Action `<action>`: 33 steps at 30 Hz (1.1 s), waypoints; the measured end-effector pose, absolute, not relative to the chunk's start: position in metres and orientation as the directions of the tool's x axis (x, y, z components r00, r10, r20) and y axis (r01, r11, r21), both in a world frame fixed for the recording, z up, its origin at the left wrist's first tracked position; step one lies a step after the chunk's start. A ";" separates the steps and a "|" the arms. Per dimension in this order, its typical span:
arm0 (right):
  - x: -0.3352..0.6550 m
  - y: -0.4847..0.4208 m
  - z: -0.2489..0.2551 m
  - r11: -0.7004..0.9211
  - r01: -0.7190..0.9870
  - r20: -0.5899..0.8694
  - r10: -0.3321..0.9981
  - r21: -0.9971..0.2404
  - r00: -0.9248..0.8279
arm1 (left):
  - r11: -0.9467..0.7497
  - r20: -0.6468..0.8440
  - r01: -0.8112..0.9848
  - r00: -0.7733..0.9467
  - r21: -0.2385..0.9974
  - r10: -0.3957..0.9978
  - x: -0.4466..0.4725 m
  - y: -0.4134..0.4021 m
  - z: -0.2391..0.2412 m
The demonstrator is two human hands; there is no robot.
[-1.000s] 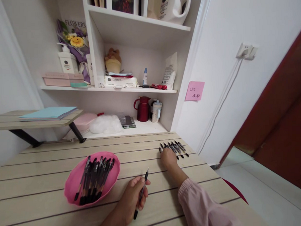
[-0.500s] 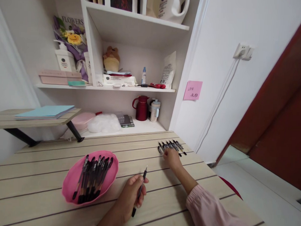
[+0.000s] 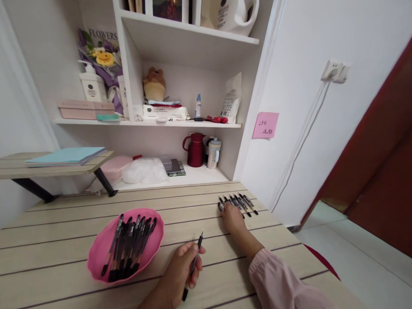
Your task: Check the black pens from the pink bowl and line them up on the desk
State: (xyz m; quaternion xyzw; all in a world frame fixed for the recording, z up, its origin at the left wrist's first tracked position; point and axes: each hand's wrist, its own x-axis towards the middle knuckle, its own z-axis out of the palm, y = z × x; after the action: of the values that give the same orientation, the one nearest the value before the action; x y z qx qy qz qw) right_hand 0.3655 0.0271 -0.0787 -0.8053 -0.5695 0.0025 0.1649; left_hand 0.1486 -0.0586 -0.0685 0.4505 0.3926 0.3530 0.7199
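Note:
My left hand [image 3: 182,266] is closed around a black pen [image 3: 196,251], its bare point facing up and away from me. Farther off to the right, my right hand [image 3: 233,218] reaches the left end of a row of pens [image 3: 242,202] lying side by side on the table. Its fingers are bent down among them, and what they pinch is hidden by the hand. To the left of my left hand, a pink scalloped bowl [image 3: 93,258] holds several capped black pens [image 3: 130,244].
The slatted wooden table [image 3: 190,208] meets a white shelf unit [image 3: 180,124] at the back. A small raised stand [image 3: 9,168] with blue paper [image 3: 66,156] is at the left. A red jug [image 3: 195,150] and a cup [image 3: 213,153] stand behind the table.
The view has shifted slightly. My right hand stays at the left end of the pen row, its fingers lower and flatter over it. My left hand still holds the pen.

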 end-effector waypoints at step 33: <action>0.366 0.023 -0.078 -0.373 0.910 0.125 0.909 -0.180 0.398 | 0.365 -0.257 -0.165 0.456 0.916 0.852 0.148 -0.057 -0.071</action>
State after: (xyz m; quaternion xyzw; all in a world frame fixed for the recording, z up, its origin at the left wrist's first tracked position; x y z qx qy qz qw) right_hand 0.3664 0.0226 -0.0779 -0.8286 -0.5488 -0.0024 0.1102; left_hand 0.1482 -0.0570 -0.0708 0.4427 0.3880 0.3486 0.7293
